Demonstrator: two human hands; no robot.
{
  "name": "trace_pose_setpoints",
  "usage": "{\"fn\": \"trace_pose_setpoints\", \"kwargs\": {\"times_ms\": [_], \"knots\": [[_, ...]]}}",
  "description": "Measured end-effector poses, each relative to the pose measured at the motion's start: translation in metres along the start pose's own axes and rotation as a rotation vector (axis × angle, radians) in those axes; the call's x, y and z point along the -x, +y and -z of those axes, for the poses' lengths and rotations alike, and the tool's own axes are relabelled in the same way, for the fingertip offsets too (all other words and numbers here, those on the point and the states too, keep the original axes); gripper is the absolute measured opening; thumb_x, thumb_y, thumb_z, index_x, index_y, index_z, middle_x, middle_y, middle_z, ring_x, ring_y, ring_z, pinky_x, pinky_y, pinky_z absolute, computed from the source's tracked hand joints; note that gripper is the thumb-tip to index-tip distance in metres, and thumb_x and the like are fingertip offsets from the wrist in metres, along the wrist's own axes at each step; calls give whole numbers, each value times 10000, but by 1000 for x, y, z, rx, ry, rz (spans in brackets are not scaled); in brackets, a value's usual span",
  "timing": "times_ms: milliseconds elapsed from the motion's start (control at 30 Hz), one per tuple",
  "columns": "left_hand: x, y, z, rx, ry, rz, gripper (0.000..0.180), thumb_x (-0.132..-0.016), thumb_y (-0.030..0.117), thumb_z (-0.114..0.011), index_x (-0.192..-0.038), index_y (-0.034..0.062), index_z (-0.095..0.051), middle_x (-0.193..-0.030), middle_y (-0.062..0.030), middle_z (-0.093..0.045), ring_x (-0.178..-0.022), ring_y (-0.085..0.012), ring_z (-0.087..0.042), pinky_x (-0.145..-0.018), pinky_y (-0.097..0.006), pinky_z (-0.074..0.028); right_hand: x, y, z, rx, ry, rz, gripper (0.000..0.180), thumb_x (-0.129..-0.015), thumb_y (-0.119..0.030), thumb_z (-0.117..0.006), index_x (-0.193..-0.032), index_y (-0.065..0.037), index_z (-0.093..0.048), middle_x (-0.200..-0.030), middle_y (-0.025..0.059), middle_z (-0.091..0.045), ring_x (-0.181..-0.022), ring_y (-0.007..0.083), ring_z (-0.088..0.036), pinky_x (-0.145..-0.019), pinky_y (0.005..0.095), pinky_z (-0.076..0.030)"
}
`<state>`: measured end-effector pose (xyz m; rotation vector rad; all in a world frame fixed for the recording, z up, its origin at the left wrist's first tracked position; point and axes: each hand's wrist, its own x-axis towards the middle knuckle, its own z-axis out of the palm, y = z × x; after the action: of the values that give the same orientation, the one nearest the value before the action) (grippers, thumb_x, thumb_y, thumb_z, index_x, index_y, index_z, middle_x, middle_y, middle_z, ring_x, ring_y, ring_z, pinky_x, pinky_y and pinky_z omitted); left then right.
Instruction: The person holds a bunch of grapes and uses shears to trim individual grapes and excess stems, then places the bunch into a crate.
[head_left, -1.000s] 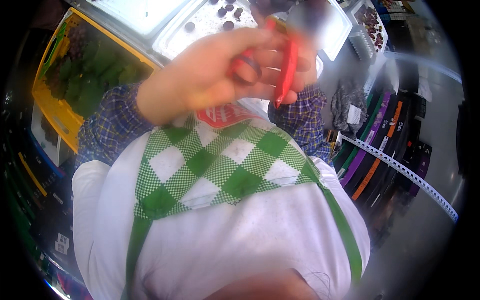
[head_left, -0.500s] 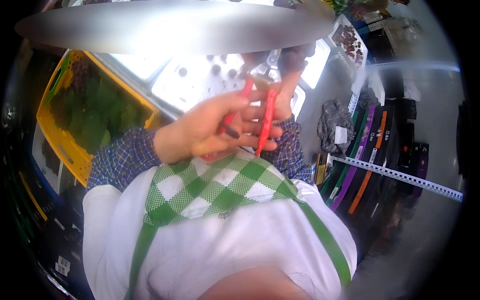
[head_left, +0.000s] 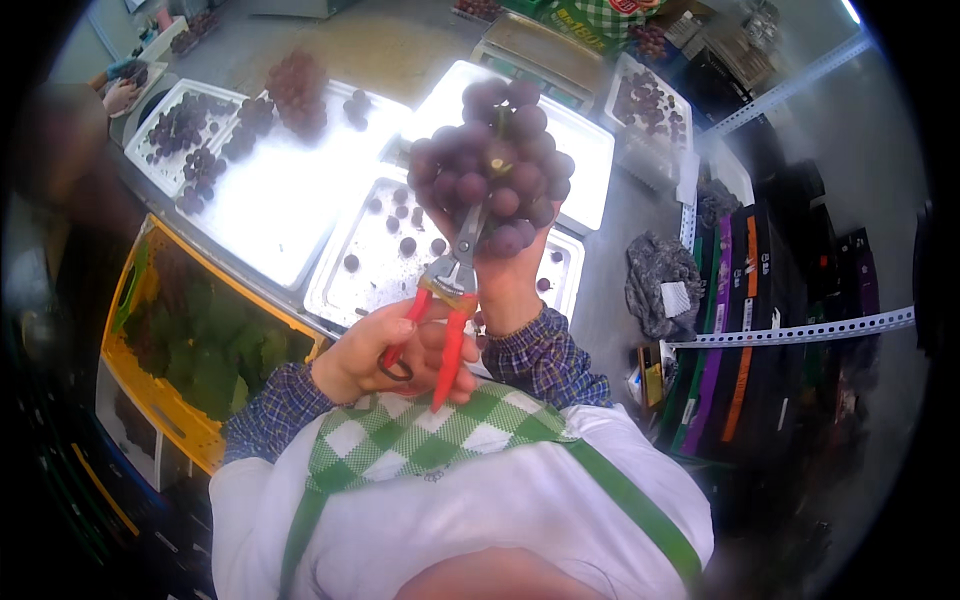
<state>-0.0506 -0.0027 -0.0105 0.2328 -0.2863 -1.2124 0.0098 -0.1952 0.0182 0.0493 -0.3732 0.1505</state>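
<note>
In my left hand [head_left: 360, 350] I hold grape shears [head_left: 452, 300] with red handles, fingers curled round the grips. Their metal blades point up and away, the tips in among the lower berries of a dark red bunch of grapes [head_left: 492, 165]. My right hand [head_left: 515, 280] holds up that bunch from beneath and behind; most of its fingers are hidden by the berries. A cut stem end shows in the middle of the bunch. Below it lies a white foam tray [head_left: 335, 285] with several loose grapes and dark bits.
A yellow crate [head_left: 165, 340] of green leaves stands at the left. Bunches [head_left: 297, 95] lie around a bright white surface [head_left: 280, 190] farther off. A tray of grapes [head_left: 650, 105] and dark stacked crates [head_left: 765, 330] are at the right. Another person's hand [head_left: 120, 97] shows far left.
The big blurred pale shape across the top has gone, so the bunch now shows whole. My left hand and the shears have moved slightly left and lower; the blades now reach the grapes.
</note>
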Motion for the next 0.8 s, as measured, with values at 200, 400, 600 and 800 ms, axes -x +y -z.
{"fn": "trace_pose_setpoints", "kwargs": {"times_ms": [200, 400, 600, 800], "knots": [[4, -5, 10, 81, -47, 27, 632, -957, 310, -576, -1473, 37, -333, -1287, -240, -583, -1114, -430, -635, -962, -574, -508, 2, 8, -24, 251, 308, 161, 576, -983, -525, -463, -1360, -90, -456, -1155, 83, -580, -997, 214, -586, -870, 373, -521], [1, -12, 10, 177, -91, 56, 589, -968, 325, -570, -1444, 47, -361, -1246, -223, -603, -1088, -413, -646, -933, -555, -520, 3, 14, -33, 205, 327, 163, 528, -974, -460, -542, -1343, -87, -484, -1166, 79, -593, -1019, 208, -580, -869, 372, -522], [1, -11, 3, 76, -25, -6, 612, -974, 339, -561, -1470, 52, -342, -1246, -214, -602, -1090, -406, -644, -973, -558, -494, 6, 9, -21, 302, 81, 201, 748, -942, -652, -309, -1439, -101, -404, -1356, 123, -517, -1201, 258, -525, -1023, 412, -450], [0, -10, -3, 145, -72, 70, 716, -970, 414, -544, -1518, 23, -302, -1295, -196, -558, -1119, -350, -601, -1010, -556, -468, 14, 18, -25, 512, 368, 316, 473, -967, -319, -573, -1346, -47, -494, -1223, 91, -580, -961, 213, -609, -798, 323, -546]]}}
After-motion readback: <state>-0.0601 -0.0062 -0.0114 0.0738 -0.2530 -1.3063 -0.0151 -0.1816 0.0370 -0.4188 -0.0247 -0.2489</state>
